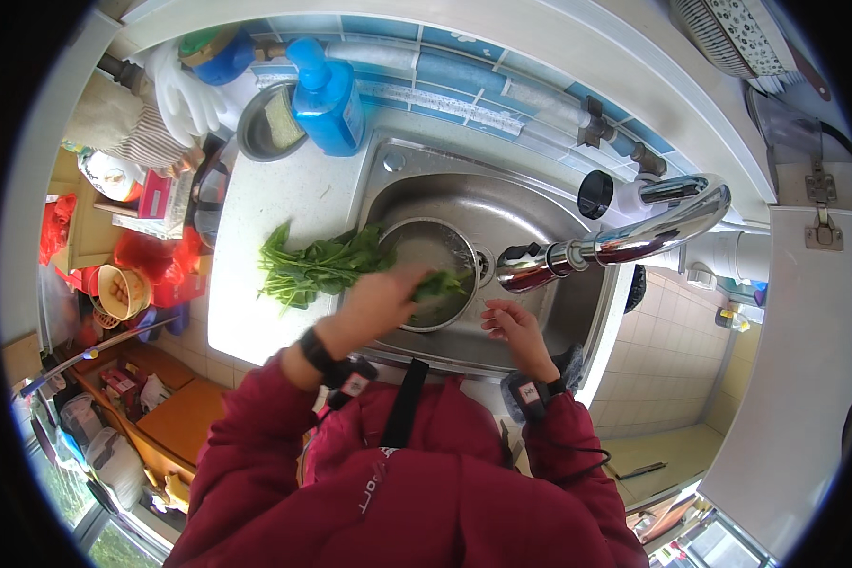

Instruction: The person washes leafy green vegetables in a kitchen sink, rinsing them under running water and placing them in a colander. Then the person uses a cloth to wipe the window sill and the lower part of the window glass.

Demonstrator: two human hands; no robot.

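My left hand (388, 300) is over a round metal bowl (409, 227) in the sink, its fingers smeared by motion. Leafy greens (438, 283) show just beyond the fingers, above the bowl; whether the hand grips them is unclear. A larger bunch of leafy greens (314, 261) lies on the white counter and reaches over the sink's left edge to the bowl. My right hand (511, 327) hovers at the near side of the sink, right of the bowl. Its fingers are loosely curled and apart, with nothing visible in them.
A chrome faucet (625, 244) extends over the steel sink (530, 213) from the right, its spout close to the bowl. On the counter (260, 204), a blue pump bottle (329, 106) stands beside a metal dish (256, 133) with a sponge (282, 120). White gloves (182, 93) hang at the back left.
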